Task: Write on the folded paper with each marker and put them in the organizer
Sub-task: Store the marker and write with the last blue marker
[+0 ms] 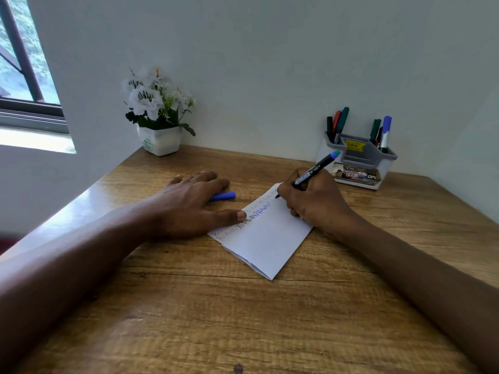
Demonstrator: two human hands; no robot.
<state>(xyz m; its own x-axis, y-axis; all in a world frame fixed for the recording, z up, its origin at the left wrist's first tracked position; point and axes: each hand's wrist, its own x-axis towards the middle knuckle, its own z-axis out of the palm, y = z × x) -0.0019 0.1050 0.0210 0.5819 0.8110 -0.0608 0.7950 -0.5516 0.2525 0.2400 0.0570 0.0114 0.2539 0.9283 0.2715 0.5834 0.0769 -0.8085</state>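
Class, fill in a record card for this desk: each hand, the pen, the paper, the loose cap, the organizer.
Left hand: flat on wooden table, thumb pressing folded white paper
Right hand: grips black marker with blue end, tip on paper
Paper: bears coloured handwriting
Blue marker cap: on table beside left hand
Grey and white plastic organizer: back right, capped markers standing inside

grainy wooden table point(189, 306) with glossy edge, matt white folded paper point(266, 244), grey plastic organizer point(359, 160)
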